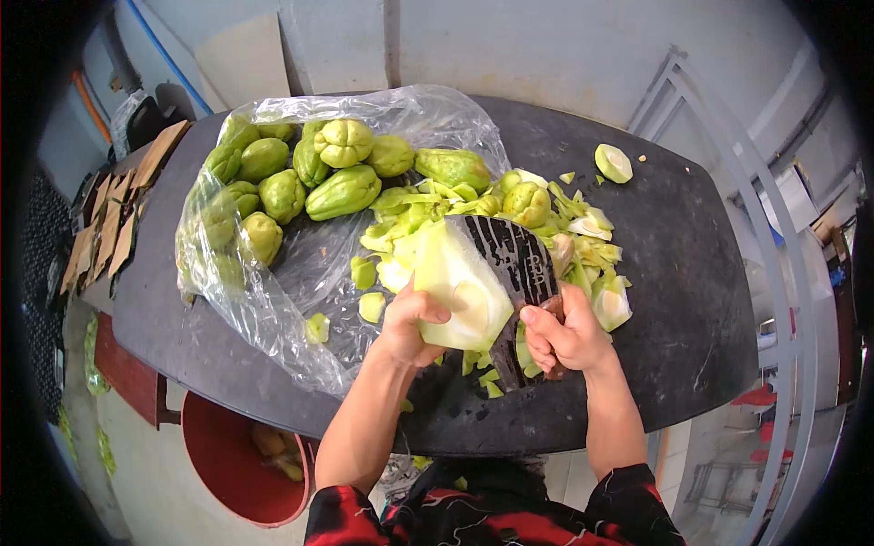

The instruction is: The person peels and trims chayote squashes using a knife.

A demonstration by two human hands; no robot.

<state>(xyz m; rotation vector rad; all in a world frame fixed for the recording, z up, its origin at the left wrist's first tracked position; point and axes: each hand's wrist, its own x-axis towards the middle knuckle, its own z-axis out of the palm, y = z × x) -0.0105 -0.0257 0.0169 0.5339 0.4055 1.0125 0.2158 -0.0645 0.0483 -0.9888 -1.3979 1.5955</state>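
My left hand (pixel 411 326) is closed around a peeled chayote half (pixel 437 273), its pale cut face and seed hollow turned up. In my right hand (pixel 574 332) is a cleaver (pixel 512 250) with a broad, dark, streaked blade. The blade lies against the right edge of the chayote half; I cannot tell whether it cuts in. Beneath and behind both hands spreads a pile of green chayote peelings (pixel 401 214). An unpeeled chayote (pixel 526 204) rests among the scraps just beyond the blade.
Several whole chayotes (pixel 343 192) lie on a clear plastic bag (pixel 300 337) at the left of the black table (pixel 674 300). A cut chayote piece (pixel 614 164) sits at the back right. Below the table's front edge stands a red bucket (pixel 196 446) with scraps inside.
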